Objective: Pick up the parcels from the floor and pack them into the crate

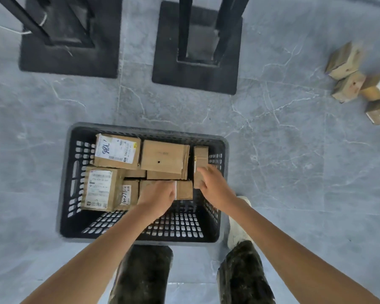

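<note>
Cardboard narrow parcel (200,156) points lengthwise away — right hand (215,185) grips it, left hand (158,198) grips a flat parcel (184,190).

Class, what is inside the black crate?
Cardboard parcels fill the black crate's far half; the left hand grips a near parcel, the right hand a narrow parcel. Anything beneath them is covered.

I see soft, even light on the floor (272,172), shadows faint. The parcels (343,61) at its right edge are blurred, and wide-angle distortion bows the crate (145,130).

"786" on parcel label (115,151)
</note>
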A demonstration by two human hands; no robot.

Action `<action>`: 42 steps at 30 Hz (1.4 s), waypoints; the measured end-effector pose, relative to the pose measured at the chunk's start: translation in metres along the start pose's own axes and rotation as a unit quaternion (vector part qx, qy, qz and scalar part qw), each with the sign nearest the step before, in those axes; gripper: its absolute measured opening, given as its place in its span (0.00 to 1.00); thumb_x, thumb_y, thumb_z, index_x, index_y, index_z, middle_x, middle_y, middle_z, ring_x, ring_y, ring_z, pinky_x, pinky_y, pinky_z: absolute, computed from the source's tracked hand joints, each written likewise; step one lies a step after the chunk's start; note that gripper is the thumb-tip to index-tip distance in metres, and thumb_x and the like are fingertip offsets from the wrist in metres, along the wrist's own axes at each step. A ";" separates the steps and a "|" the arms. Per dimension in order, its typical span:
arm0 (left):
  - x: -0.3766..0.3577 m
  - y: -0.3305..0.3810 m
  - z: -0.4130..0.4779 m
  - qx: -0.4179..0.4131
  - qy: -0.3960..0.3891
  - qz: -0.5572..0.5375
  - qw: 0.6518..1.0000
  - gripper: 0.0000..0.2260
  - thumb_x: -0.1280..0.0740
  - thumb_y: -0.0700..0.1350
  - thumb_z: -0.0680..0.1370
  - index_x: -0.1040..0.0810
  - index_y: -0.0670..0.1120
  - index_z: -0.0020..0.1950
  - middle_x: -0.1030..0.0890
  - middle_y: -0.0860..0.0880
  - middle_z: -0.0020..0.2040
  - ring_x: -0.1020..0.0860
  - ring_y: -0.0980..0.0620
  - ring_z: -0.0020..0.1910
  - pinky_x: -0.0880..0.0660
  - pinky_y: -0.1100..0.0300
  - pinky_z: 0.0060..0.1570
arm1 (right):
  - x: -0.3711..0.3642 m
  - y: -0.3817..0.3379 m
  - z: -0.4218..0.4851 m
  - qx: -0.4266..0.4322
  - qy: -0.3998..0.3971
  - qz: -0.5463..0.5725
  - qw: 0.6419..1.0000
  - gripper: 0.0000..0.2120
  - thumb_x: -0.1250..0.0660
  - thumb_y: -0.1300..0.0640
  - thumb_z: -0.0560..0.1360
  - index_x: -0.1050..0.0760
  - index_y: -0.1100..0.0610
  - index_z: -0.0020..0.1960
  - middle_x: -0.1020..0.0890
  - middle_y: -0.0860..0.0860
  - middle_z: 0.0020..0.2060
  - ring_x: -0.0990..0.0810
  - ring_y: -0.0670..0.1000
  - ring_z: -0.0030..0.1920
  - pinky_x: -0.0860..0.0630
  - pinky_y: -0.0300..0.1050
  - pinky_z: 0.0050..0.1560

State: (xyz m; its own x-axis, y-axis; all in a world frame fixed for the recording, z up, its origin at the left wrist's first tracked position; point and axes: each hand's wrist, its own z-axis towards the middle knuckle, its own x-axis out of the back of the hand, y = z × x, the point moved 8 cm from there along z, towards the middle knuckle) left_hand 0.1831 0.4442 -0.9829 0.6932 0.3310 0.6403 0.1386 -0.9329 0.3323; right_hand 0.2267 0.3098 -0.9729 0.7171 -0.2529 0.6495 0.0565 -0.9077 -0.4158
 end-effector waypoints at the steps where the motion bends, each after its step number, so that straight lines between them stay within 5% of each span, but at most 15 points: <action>1: 0.034 0.012 -0.013 -0.007 0.033 -0.001 0.999 0.08 0.42 0.44 0.80 0.26 0.48 0.43 0.22 0.53 0.38 0.23 0.58 0.35 0.22 0.63 0.37 | 0.029 -0.014 -0.014 -0.003 0.014 0.027 1.000 0.19 0.41 0.61 0.79 0.33 0.57 0.69 0.29 0.54 0.64 0.24 0.45 0.54 0.27 0.43 0.58; 3: 0.106 0.040 -0.046 -0.024 0.085 0.011 0.996 0.08 0.42 0.46 0.80 0.28 0.50 0.41 0.24 0.54 0.36 0.24 0.59 0.33 0.23 0.64 0.36 | 0.092 -0.048 -0.047 -0.011 0.049 0.083 0.995 0.15 0.42 0.62 0.79 0.29 0.57 0.66 0.24 0.54 0.56 0.25 0.43 0.39 0.24 0.44 0.46; 7: 0.262 0.125 -0.124 -0.085 0.156 0.063 0.982 0.06 0.41 0.46 0.78 0.27 0.50 0.42 0.22 0.55 0.39 0.23 0.55 0.38 0.29 0.63 0.35 | 0.239 -0.135 -0.132 0.058 0.152 0.099 0.982 0.13 0.42 0.59 0.80 0.28 0.55 0.63 0.24 0.52 0.57 0.23 0.50 0.54 0.25 0.47 0.56; 10: 0.395 0.208 -0.190 -0.139 0.244 0.113 0.953 0.07 0.40 0.46 0.78 0.23 0.52 0.51 0.20 0.55 0.47 0.21 0.52 0.47 0.26 0.58 0.44 | 0.357 -0.188 -0.206 0.100 0.253 0.124 0.954 0.16 0.46 0.55 0.81 0.33 0.52 0.68 0.26 0.48 0.60 0.27 0.47 0.60 0.30 0.40 0.59; 17: 0.588 0.432 -0.330 -0.258 0.403 0.123 0.869 0.09 0.42 0.47 0.80 0.23 0.49 0.51 0.20 0.52 0.47 0.22 0.49 0.46 0.28 0.56 0.40 | 0.600 -0.188 -0.395 0.151 0.470 0.158 0.855 0.19 0.44 0.60 0.80 0.35 0.53 0.70 0.24 0.52 0.60 0.26 0.53 0.60 0.27 0.45 0.57; 20: 0.614 0.522 -0.370 -0.312 0.450 0.101 0.831 0.09 0.41 0.48 0.79 0.22 0.50 0.48 0.20 0.53 0.43 0.23 0.52 0.44 0.26 0.56 0.38 | 0.666 -0.146 -0.467 0.147 0.511 0.140 0.835 0.18 0.43 0.61 0.80 0.33 0.55 0.69 0.23 0.53 0.59 0.25 0.51 0.58 0.30 0.33 0.52; 29: 0.557 0.746 -0.394 -0.445 0.402 -0.005 0.800 0.05 0.38 0.48 0.77 0.23 0.52 0.45 0.22 0.58 0.43 0.25 0.55 0.48 0.30 0.59 0.41 | 0.727 0.043 -0.621 0.068 0.568 0.155 0.805 0.16 0.41 0.64 0.78 0.28 0.55 0.65 0.18 0.53 0.50 0.22 0.49 0.51 0.28 0.38 0.52; 33: 0.528 0.810 -0.382 -0.482 0.385 -0.007 0.787 0.06 0.38 0.48 0.77 0.22 0.50 0.49 0.23 0.55 0.51 0.28 0.54 0.54 0.27 0.57 0.48 | 0.726 0.130 -0.665 0.001 0.578 0.157 0.801 0.15 0.41 0.62 0.79 0.27 0.55 0.64 0.19 0.51 0.51 0.23 0.45 0.52 0.34 0.23 0.49; 37: 0.510 0.851 -0.363 -0.498 0.355 -0.011 0.791 0.05 0.37 0.47 0.78 0.22 0.49 0.49 0.23 0.54 0.53 0.27 0.55 0.55 0.27 0.58 0.51 | 0.718 0.203 -0.695 -0.057 0.590 0.198 0.781 0.13 0.41 0.62 0.79 0.24 0.53 0.60 0.18 0.50 0.50 0.22 0.47 0.53 0.27 0.37 0.53; 42: 0.502 0.882 -0.327 -0.498 0.327 0.000 0.803 0.06 0.38 0.47 0.78 0.23 0.48 0.49 0.22 0.53 0.52 0.26 0.54 0.53 0.28 0.58 0.50 | 0.717 0.258 -0.705 -0.077 0.605 0.224 0.760 0.11 0.40 0.65 0.78 0.22 0.52 0.52 0.18 0.47 0.44 0.20 0.45 0.49 0.27 0.36 0.50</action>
State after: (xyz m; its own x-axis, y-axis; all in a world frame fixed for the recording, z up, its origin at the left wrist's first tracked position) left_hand 0.4220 -0.1667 -0.1421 0.1275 0.6395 0.7582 -0.7222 -0.4641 0.5129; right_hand 0.2660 -0.3419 -0.1657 -0.5285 -0.5865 0.6137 -0.1531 -0.6453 -0.7485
